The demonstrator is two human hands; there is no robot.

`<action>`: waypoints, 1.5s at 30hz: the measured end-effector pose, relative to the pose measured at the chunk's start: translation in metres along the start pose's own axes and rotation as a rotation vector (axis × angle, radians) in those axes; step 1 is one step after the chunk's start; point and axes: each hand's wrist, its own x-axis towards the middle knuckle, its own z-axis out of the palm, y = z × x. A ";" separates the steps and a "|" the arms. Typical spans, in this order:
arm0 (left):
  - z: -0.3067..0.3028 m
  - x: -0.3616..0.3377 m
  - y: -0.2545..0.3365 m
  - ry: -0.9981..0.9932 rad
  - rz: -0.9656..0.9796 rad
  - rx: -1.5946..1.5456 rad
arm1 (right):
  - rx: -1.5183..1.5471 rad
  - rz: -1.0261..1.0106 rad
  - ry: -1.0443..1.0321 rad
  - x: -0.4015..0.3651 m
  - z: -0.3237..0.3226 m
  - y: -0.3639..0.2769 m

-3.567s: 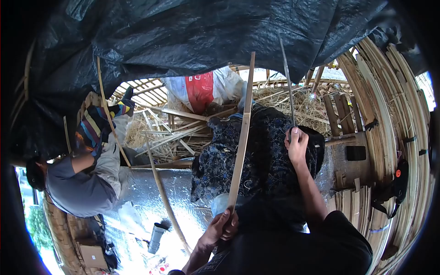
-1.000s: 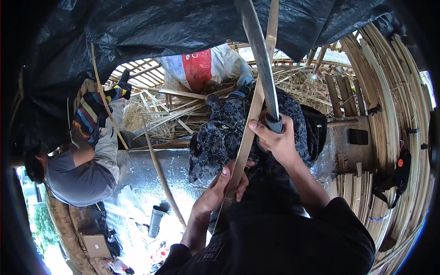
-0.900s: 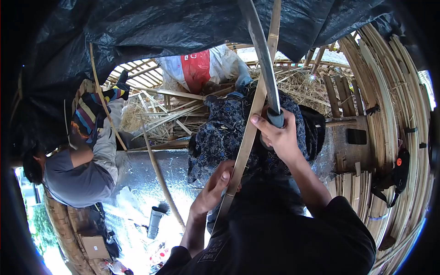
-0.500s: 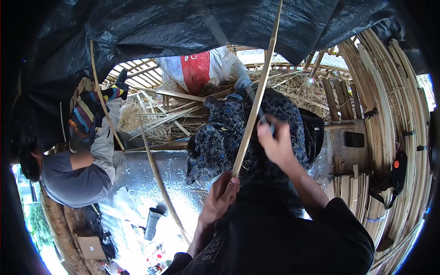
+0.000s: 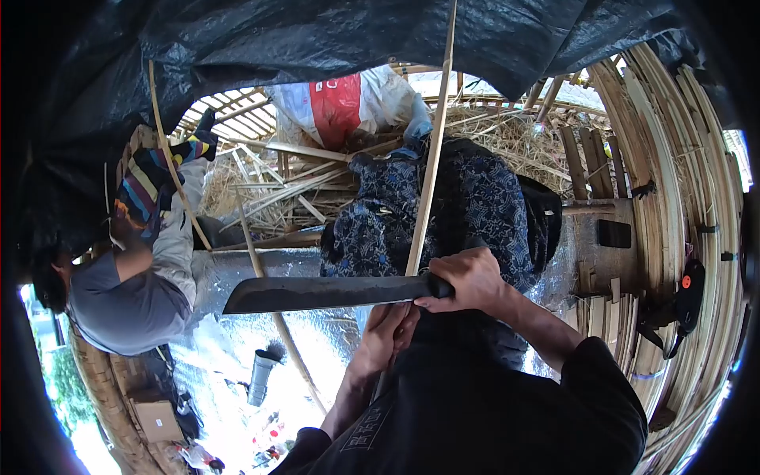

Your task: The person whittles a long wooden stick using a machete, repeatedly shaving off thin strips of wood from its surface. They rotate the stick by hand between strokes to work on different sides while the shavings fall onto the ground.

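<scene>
A long pale bamboo strip [image 5: 434, 162] rises from my lap area up past the top edge of the view. My left hand [image 5: 388, 331] is closed around its lower part, just below a blade. Wrapped round the dark handle of a large machete [image 5: 324, 294], my right hand [image 5: 467, 281] is at the right of the strip. The wide dark blade lies level, pointing left, and crosses the strip just above my left hand. Blue-and-black patterned cloth [image 5: 483, 206] covers my legs behind the strip.
A co-worker [image 5: 131, 305] sits at the left beside an upright thin strip [image 5: 166, 154]. Bamboo shavings [image 5: 507, 146] and a red-and-white sack [image 5: 336, 107] lie ahead. Split bamboo [image 5: 697, 174] stands at the right. A dark cylinder [image 5: 260, 380] is on the shiny sheet [image 5: 305, 265].
My right hand has come down and toward me, bringing the machete from a blurred, steep position to a level one across the strip. The strip's upper end has shifted left.
</scene>
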 end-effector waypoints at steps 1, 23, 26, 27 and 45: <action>-0.004 0.003 -0.007 -0.030 -0.003 -0.091 | 0.000 -0.005 0.001 -0.002 0.002 0.000; -0.012 -0.038 -0.017 0.190 -0.052 0.133 | -0.197 0.658 0.384 0.002 -0.011 0.143; -0.014 -0.035 -0.011 0.207 -0.096 0.003 | 0.072 0.646 0.503 -0.017 -0.017 0.134; -0.014 -0.030 -0.008 0.212 -0.121 -0.082 | 0.122 0.586 0.512 -0.023 -0.016 0.126; 0.003 -0.011 -0.004 0.224 -0.055 0.127 | -0.047 0.031 0.020 0.017 0.014 0.024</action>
